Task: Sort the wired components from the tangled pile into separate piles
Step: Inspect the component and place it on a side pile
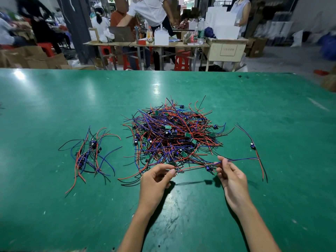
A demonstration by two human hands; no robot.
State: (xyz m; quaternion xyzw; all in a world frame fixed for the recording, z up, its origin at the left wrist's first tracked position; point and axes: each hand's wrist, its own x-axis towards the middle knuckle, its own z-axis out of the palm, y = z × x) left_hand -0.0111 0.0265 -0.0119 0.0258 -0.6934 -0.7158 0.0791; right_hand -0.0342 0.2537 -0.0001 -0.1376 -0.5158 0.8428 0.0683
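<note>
Head view: scuffed green table (72,106), busy workshop behind.

Big tangled pile (172,135) mid-table (54,206), smaller sorted pile (89,153) off to its left, lone wired component (252,145) on the right. Both hands (156,179) (231,177) at the near edge, another component (209,167) between them.

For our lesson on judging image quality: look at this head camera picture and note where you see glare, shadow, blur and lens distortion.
In the head view, glare patches shine on the green table at its far left and centre; the hands and the held wired component cast dark shadows towards the viewer; the background people are motion-blurred, while the tangled pile is sharp; the table's far edge bows from wide-angle distortion.
</note>
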